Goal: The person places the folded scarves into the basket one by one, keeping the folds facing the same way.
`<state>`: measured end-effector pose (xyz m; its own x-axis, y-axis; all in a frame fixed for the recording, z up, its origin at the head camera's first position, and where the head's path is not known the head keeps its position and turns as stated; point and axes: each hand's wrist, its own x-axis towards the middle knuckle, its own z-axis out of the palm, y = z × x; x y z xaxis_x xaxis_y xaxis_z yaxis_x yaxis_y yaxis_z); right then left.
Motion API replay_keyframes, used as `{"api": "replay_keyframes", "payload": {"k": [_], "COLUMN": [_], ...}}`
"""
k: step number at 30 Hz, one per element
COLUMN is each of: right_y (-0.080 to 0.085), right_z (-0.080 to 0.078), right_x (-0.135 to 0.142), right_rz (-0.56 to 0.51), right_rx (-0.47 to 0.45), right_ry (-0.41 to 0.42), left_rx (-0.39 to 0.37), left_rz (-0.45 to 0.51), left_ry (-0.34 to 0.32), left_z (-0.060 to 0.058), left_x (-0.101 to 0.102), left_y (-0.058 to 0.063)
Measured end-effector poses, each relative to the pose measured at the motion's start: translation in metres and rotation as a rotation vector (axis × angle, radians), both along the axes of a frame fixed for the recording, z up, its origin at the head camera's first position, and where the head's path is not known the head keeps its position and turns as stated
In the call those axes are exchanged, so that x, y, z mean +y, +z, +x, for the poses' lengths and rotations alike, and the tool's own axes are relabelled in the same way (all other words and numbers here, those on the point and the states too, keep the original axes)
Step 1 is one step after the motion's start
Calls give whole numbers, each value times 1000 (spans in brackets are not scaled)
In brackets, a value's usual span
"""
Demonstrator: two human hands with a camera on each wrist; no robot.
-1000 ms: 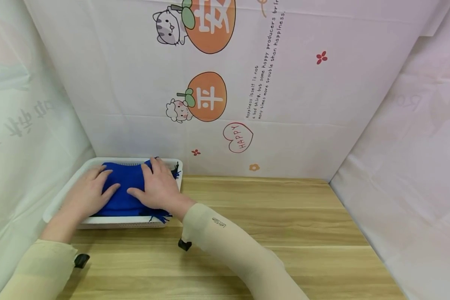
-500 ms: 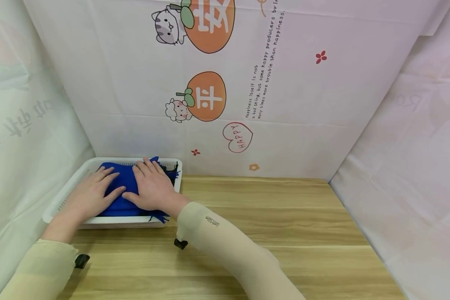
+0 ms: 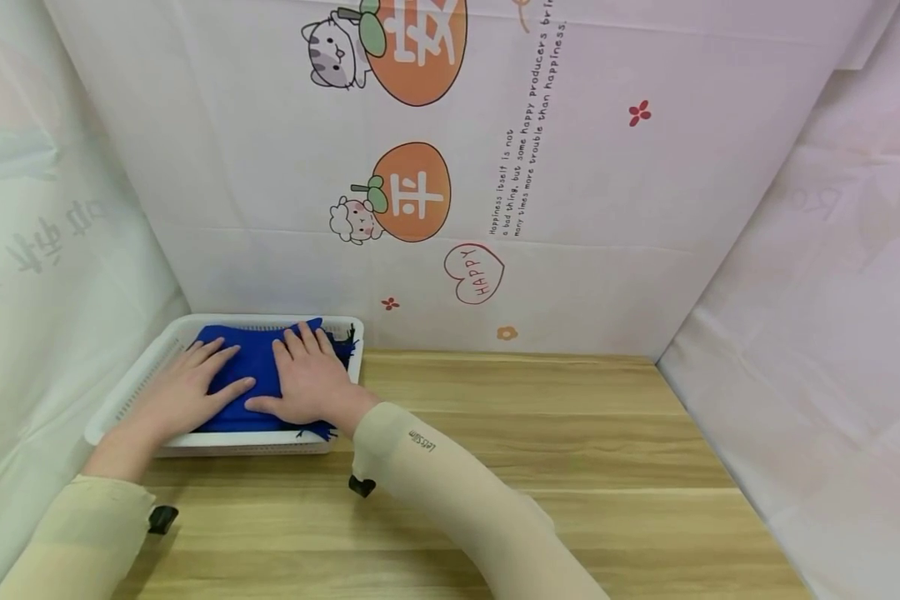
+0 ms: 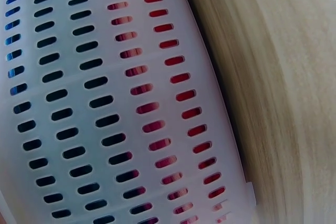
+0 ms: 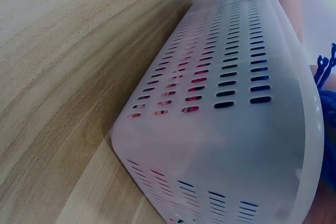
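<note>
A blue scarf with fringed ends [image 3: 258,358] lies folded in a white plastic basket [image 3: 225,439]. My left hand [image 3: 180,387] rests on the scarf's left part, fingers spread and fairly straight. On its right part, the right hand [image 3: 309,379] lies palm down with spread fingers. The two thumbs point toward each other over the cloth. Some fringe hangs at the front right rim; in the right wrist view, blue fringe [image 5: 328,114] shows beyond the rim. Through the slots of the basket wall [image 4: 115,103], red, dark and blue material shows in the left wrist view.
The basket stands on a wood-grain table [image 3: 540,450], at its back left corner. A white printed sheet [image 3: 570,275] rises behind it, with another white sheet [image 3: 60,292] along the left. A third sheet [image 3: 810,333] borders the table on the right.
My right hand has slid slightly left and toward me over the scarf. The left hand has shifted a little right. The fringe at the front right rim sticks out slightly less.
</note>
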<state>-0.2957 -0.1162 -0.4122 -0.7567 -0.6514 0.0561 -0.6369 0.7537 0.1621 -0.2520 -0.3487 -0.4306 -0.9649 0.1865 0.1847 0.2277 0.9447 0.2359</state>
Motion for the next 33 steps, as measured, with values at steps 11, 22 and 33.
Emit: {"api": "replay_keyframes", "payload": {"k": [11,22,33], "right_y": [-9,-18,-17], "right_z": [-2,-8,1], "right_x": [7,6,-2], "right_rz": [-21,23,110], "right_rx": [-81,-84,-89], "right_ry": [-29,-28,-85], "left_rx": [-76,-119,-108], "left_rz": [-24,5,17], "left_ry": [6,10,-4], "left_z": [-5,-5,-1], "left_x": [3,6,2], "left_y": [-5,-7,-11]}}
